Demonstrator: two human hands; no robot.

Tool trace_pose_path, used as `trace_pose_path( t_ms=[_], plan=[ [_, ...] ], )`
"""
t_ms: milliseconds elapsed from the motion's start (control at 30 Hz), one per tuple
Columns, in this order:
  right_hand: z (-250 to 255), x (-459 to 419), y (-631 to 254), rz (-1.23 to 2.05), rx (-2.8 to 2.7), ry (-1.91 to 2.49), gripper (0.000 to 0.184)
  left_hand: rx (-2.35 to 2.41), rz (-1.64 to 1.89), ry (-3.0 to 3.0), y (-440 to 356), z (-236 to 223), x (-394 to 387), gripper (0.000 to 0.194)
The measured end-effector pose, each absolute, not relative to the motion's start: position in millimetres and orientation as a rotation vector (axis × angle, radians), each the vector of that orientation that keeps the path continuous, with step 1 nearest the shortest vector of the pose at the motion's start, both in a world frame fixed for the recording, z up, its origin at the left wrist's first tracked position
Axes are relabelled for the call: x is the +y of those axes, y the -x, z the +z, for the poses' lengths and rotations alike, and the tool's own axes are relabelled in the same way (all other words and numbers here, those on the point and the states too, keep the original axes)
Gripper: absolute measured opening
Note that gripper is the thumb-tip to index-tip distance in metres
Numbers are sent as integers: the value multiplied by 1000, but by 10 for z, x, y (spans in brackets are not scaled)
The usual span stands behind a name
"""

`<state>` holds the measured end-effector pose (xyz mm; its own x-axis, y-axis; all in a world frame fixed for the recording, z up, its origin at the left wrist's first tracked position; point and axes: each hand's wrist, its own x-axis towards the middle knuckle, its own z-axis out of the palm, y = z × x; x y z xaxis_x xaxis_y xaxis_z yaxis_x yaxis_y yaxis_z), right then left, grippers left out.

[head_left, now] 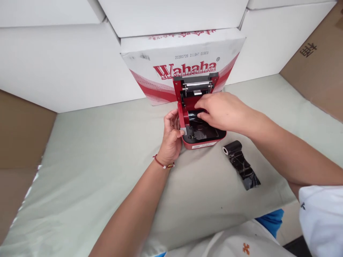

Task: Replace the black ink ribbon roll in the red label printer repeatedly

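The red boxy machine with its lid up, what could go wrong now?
The raised red-and-black lid of the red box-shaped machine might drop onto the bare right hand inside it. The shiny black film inside might crease near that hand. The loose black cylindrical roll might unwind further, since its crumpled tail lies spread out.

Left hand (173, 138) holds open red machine (191, 103); right fingers (203, 101) inside.

Pale-green tablecloth (107, 150); white boxes (66, 64) behind; brown cardboard (318, 60) flanking.
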<state>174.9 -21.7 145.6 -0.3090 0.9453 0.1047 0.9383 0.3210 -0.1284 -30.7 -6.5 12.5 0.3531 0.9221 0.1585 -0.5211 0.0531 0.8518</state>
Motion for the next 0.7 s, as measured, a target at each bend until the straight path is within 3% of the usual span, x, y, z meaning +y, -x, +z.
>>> trace_pose_path(
  t_ms=[100, 233, 367, 533, 700],
  plan=[
    [1284, 81, -1684, -54, -2528, 1872, 5, 479, 1154, -984, 307, 84, -34, 78],
    [1103, 197, -1599, -112, -2515, 1876, 14, 472, 1163, -992, 302, 37, -17, 77],
    [1327, -29, -1600, -58, -2399, 2004, 6, 479, 1176, -988, 289, 17, -9, 77],
    [1823, -690, -1830, 187, -2148, 1777, 22, 443, 1202, -985, 256, -8, 22, 77],
    [1826, -1222, -2492, 421, -1617, 1867, 40, 429, 1290, -1026, 163, -119, 90, 78]
  ],
)
